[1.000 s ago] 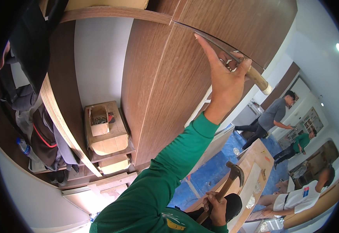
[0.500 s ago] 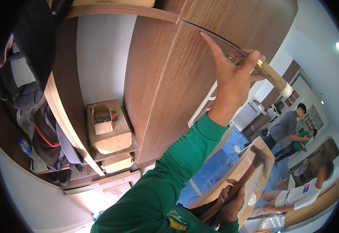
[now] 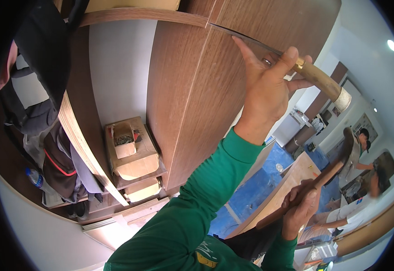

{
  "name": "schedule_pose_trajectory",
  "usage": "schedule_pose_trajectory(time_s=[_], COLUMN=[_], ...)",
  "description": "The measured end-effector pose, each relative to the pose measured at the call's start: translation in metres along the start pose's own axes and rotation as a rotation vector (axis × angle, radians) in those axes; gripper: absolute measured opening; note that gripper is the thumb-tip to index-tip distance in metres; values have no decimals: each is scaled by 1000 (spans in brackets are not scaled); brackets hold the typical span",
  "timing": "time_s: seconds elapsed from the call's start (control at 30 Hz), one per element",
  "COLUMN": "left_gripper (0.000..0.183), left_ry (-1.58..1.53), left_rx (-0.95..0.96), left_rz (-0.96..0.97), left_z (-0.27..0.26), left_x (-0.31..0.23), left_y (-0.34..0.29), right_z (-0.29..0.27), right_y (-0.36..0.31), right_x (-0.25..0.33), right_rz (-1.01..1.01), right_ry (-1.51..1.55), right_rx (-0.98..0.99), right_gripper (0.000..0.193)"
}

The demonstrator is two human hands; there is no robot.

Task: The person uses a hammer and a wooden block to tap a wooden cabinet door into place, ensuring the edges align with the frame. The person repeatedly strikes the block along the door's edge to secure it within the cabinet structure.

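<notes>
My left hand (image 3: 265,92) is raised and closed around a wood chisel (image 3: 322,81) with a brass ferrule and a pale end on its wooden handle. The index finger stretches along the blade, whose tip rests at the edge of the wood-grain cabinet panel (image 3: 183,86), just below a shelf's front corner. Lower on the right, my right hand (image 3: 300,210) grips the wooden handle of a hammer (image 3: 348,147). The hammer's dark head is lifted, apart from the chisel's end.
Cardboard boxes (image 3: 136,167) sit on low shelves inside the cabinet. Bags and dark clothes (image 3: 54,158) hang at left beside a water bottle (image 3: 34,177). A wooden worktable (image 3: 276,194) stands on the blue-covered floor (image 3: 251,198). Other people (image 3: 355,214) are at the right.
My right hand has risen and moved right, bringing the hammer head up toward the chisel's end. The chisel blade stays at the panel edge. People in the background have shifted.
</notes>
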State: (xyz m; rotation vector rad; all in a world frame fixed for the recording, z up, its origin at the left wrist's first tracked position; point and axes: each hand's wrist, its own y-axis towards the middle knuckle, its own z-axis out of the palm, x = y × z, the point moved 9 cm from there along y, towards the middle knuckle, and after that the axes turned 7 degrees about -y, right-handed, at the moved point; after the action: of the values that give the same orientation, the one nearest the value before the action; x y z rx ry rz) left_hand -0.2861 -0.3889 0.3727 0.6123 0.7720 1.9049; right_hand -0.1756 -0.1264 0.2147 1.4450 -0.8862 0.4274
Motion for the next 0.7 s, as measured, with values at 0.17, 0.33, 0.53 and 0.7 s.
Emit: schedule_pose_trajectory(time_s=[0.17,0.33,0.53,0.7], left_gripper=[132,129,109,121], left_ry=[-39,-33,-58,-78], left_rx=[-4,-12,33,41], left_rz=[-36,-43,-63,-80], left_z=[0,2,2,4], left_x=[-1,-6,-12,-12], left_y=[-1,-3,-2,-3], right_z=[24,35,42,46], right_y=[12,17,20,21], right_x=[17,27,31,29], right_rz=[-26,-20,-26,-44], right_ry=[-45,-39,-32,1], right_rx=[-24,-45,-41,-39], right_gripper=[56,53,50,49])
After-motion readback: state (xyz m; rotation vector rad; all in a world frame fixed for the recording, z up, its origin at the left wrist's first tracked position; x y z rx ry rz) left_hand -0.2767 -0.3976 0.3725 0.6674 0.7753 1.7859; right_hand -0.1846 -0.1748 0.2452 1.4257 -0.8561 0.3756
